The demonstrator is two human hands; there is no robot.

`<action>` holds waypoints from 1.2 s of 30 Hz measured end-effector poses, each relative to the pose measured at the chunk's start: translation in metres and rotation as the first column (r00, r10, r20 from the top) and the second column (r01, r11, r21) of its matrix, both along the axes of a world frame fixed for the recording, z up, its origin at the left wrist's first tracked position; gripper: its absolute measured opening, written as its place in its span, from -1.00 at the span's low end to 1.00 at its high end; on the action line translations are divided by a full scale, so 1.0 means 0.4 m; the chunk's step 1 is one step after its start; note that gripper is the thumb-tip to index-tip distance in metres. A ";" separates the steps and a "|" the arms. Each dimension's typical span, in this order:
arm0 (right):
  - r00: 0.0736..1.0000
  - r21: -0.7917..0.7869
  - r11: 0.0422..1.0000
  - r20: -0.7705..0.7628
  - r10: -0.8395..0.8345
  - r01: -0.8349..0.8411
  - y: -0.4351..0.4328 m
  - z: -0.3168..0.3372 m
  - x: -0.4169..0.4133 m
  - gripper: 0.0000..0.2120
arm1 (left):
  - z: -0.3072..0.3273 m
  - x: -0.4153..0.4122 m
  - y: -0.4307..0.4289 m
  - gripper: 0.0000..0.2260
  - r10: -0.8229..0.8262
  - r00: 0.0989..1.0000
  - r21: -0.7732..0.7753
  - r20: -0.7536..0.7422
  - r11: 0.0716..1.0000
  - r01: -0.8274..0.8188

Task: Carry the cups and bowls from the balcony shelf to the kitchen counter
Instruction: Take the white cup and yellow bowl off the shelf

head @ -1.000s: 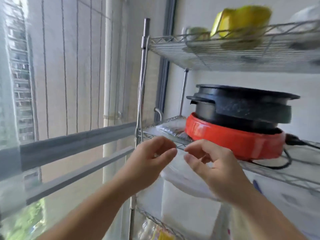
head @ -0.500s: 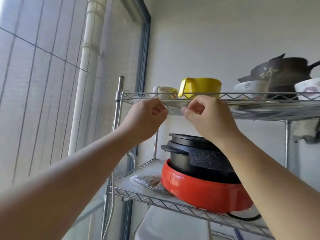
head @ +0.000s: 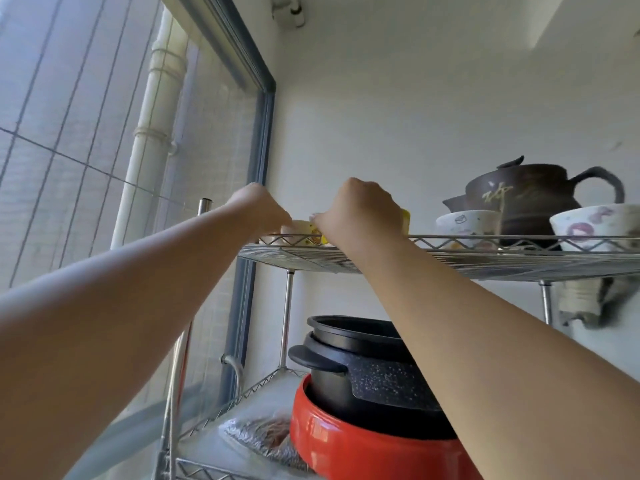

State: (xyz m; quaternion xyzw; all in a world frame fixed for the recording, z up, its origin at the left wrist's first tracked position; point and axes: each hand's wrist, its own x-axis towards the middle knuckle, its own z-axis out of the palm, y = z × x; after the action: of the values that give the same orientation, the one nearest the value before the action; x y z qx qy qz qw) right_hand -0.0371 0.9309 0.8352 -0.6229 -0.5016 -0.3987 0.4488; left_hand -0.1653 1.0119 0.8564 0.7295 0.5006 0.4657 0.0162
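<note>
Shelf unit: wire rack (head: 450, 259) of chrome rods, 2 tiers in view, standing against a white wall beside a grey window frame (head: 258, 188).
Top tier, left end: small pale cup (head: 300, 233) with a yellow print, standing just inside the rail, and a yellow cup (head: 405, 216) behind the right hand, mostly hidden.
Left hand (head: 258, 206): raised to the top tier, knuckles toward the camera, fingers curled at the pale cup's left side. Grip cannot be told, as the fingertips are out of sight behind the hand.
Right hand (head: 360, 211): raised beside the left, fingers folded down at the pale cup's right rim and in front of the yellow cup. Whether it holds either cup cannot be told.
Top tier, centre: white bowl (head: 465, 225) with a small printed mark, upright.
Top tier, right: second white bowl (head: 595, 226) with a reddish figure print, upright, cut by the frame edge.
Top tier, rear: dark brown clay pot (head: 519, 199) with lid, spout and looped handle, standing behind and between the 2 bowls.
Lower tier: black speckled pan (head: 367, 379) seated in a red cooker base (head: 349, 448); a clear bag (head: 263, 438) of brownish contents lies just left of it.
Below top tier, right: grey cloth (head: 588, 303) hanging.
Background, left: white drainpipe (head: 152, 133) outside the window bars.
</note>
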 end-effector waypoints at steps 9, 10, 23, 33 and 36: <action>0.970 -0.097 0.990 -0.230 0.081 -0.106 -0.020 0.043 0.036 -0.77 | 0.034 0.010 0.003 -0.76 -0.210 0.967 -0.417 0.142 0.874 0.251; 0.964 -0.095 0.990 -0.253 0.078 -0.105 -0.025 0.046 0.043 -0.78 | 0.036 0.009 0.004 -0.77 -0.213 0.966 -0.432 0.149 0.864 0.258; 0.580 -0.139 0.802 -0.762 0.288 -0.581 -0.094 0.092 0.120 -0.81 | 0.063 0.005 0.011 -0.88 -0.298 0.818 -0.453 0.491 0.715 0.532; 0.507 -0.097 0.746 -0.790 0.345 -0.659 -0.106 0.090 0.131 -0.75 | 0.066 0.023 0.004 -0.82 -0.344 0.660 -0.318 0.668 0.669 0.671; 0.527 -0.083 0.742 -0.755 0.389 -0.666 -0.117 0.083 0.126 -0.77 | 0.064 0.028 -0.004 -0.83 -0.364 0.596 -0.244 0.716 0.669 0.702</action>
State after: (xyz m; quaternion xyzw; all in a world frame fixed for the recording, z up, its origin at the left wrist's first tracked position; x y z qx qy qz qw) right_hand 0.0131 0.8842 0.8684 -0.6098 -0.5256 0.1243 0.5800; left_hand -0.1541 1.0103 0.8820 0.6246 0.3163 0.4981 0.5116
